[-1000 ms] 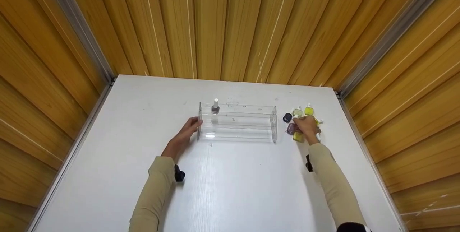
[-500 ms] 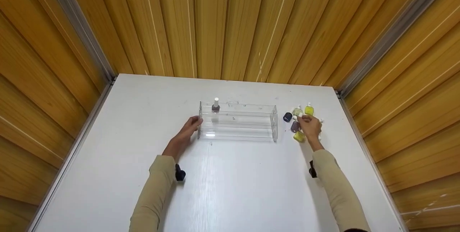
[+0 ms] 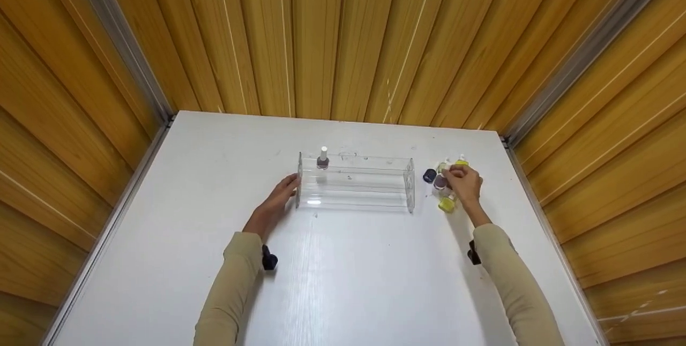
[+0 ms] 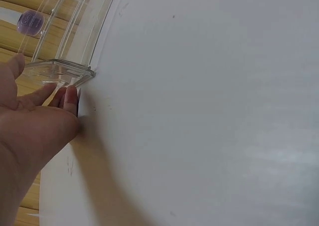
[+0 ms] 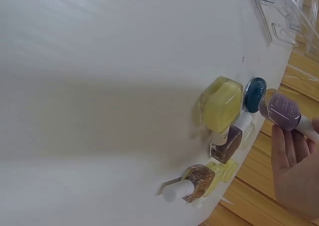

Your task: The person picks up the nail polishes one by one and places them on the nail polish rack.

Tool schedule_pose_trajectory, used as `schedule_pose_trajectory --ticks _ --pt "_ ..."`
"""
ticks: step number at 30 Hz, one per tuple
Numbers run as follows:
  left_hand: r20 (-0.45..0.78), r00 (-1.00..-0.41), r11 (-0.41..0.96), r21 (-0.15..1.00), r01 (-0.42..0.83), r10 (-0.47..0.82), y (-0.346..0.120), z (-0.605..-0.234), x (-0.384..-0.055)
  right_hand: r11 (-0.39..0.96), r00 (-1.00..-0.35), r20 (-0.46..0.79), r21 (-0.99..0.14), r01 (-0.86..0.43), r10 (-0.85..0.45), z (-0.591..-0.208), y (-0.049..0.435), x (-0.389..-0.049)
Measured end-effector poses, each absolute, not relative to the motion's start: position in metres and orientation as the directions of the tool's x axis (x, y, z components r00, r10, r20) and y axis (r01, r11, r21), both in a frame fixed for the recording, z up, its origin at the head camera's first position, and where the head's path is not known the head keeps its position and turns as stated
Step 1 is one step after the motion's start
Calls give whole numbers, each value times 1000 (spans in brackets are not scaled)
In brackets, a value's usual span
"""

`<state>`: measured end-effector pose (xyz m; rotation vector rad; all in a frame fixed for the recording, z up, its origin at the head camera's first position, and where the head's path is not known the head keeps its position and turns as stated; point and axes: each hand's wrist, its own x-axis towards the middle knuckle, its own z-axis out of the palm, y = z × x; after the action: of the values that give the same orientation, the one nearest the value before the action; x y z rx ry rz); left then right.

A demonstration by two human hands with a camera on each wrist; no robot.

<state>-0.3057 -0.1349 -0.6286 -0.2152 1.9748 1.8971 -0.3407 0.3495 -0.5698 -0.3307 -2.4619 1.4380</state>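
A clear acrylic tiered rack (image 3: pixel 353 182) stands on the white table. One dark mauve nail polish bottle (image 3: pixel 322 162) with a white cap is upright on its upper tier, toward the left end. My left hand (image 3: pixel 280 196) is at the rack's left end panel (image 4: pixel 60 71), its fingertips touching or very near the outer face. To the right of the rack, my right hand (image 3: pixel 465 184) pinches a purple nail polish bottle (image 5: pixel 283 110) by its white cap, raised a little over the other bottles. Part of this cap is hidden by the fingers.
Several nail polish bottles lie by the right hand: a dark blue one (image 3: pixel 429 175), a yellow one (image 3: pixel 446 205), a dark purple one (image 5: pixel 227 143) and a glittery brown one (image 5: pixel 199 180). Wood-patterned panels (image 3: pixel 343 40) wall the table's back and sides.
My right hand has lifted the purple nail polish bottle out of the group and drawn slightly back to the right. The left hand stays beside the rack, almost unmoved.
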Motion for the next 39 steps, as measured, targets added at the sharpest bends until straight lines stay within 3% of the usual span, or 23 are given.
schedule_pose_trajectory --ticks 13,26,39 --pt "-421 -894 30 906 -421 157 -136 -628 -306 534 -950 202 -844 -46 237 -537 329 -341" --pt "-295 -951 -167 937 -307 95 -138 -631 -304 425 -968 221 -893 -151 119 -518 285 -338" --pt "-273 -953 -220 930 -296 129 -142 -640 -298 400 -972 229 -888 -227 -45 -491 229 -323"
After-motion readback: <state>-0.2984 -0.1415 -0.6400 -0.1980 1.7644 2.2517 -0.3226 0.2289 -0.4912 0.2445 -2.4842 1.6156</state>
